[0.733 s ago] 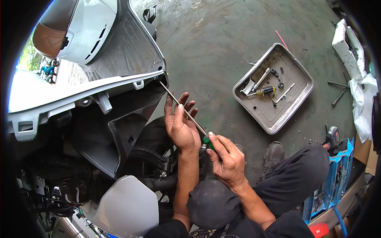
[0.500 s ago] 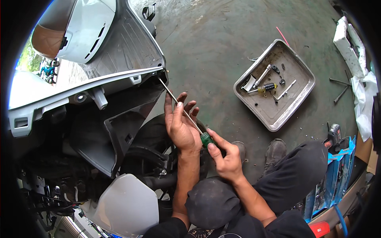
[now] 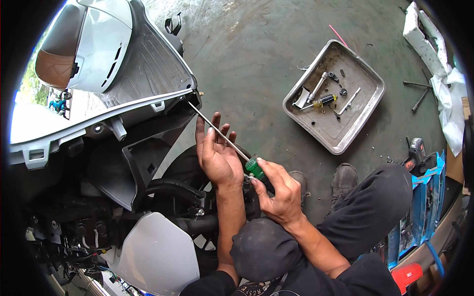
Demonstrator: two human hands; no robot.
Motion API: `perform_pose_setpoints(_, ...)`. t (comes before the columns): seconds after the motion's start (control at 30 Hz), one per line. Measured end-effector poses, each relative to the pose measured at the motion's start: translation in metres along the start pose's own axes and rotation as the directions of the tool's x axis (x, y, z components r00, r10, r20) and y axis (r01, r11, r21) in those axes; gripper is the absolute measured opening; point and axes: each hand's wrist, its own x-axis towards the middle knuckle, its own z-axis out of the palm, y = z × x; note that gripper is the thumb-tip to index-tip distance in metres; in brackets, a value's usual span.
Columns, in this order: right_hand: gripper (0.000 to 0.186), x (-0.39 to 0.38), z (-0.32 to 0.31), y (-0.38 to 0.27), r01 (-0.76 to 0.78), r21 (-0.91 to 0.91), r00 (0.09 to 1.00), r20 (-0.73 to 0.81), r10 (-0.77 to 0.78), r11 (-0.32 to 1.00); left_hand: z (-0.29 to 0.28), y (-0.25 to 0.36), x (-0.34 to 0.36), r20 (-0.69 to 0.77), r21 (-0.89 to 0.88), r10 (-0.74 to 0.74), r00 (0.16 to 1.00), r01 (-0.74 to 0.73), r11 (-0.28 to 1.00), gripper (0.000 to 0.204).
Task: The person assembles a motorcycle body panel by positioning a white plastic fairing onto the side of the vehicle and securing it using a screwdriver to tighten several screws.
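A long screwdriver (image 3: 224, 140) with a green handle slants up to the left, its tip at the corner of a white-edged scooter body panel (image 3: 89, 121). My right hand (image 3: 281, 195) is closed around the handle, fingertips and thumb on it. The shaft runs across my left hand (image 3: 219, 160), its thumb against the metal and its other fingers loosely stretched behind. Where the tip meets the panel corner is dark and hard to make out. Below the panel hangs a black plastic inner cover (image 3: 133, 177).
A grey metal tray (image 3: 340, 145) on the floor to the right holds a socket wrench, a yellow-black screwdriver and small parts. White foam (image 3: 427, 44) lies at the far right, with a power drill (image 3: 417, 150) below it. A grey-white scooter panel (image 3: 155, 254) sits lower left.
The whole view has shifted, so the scooter and tray appear farther up and left. My right fingers have moved on the green handle. The screwdriver tip stays at the panel corner.
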Motion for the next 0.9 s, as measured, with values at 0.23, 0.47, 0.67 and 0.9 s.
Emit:
perform_pose_setpoints(0.23,0.04,0.001,0.006,0.003,-0.233,0.296,0.969,0.149,0.197,0.926,0.001,0.004,-0.005,0.032,-0.046,-0.024,0.999,0.025,0.999,0.043)
perform_pose_setpoints(0.47,0.042,0.009,-0.007,0.014,-0.726,0.627,0.526,0.771,0.36,-0.282,0.002,0.005,-0.005,0.01,-0.036,-0.001,1.0,0.002,0.999,0.044)
perform_pose_setpoints(0.67,0.042,0.004,-0.007,0.015,-0.589,0.588,0.808,0.409,0.425,0.554,0.006,0.002,-0.002,0.011,-0.01,-0.002,1.0,0.002,1.0,0.045)
perform_pose_setpoints(0.9,0.039,0.004,0.0,-0.003,-0.04,-0.026,0.995,0.086,0.042,0.999,0.006,0.007,-0.005,0.001,0.027,0.022,1.0,-0.022,0.999,0.046)
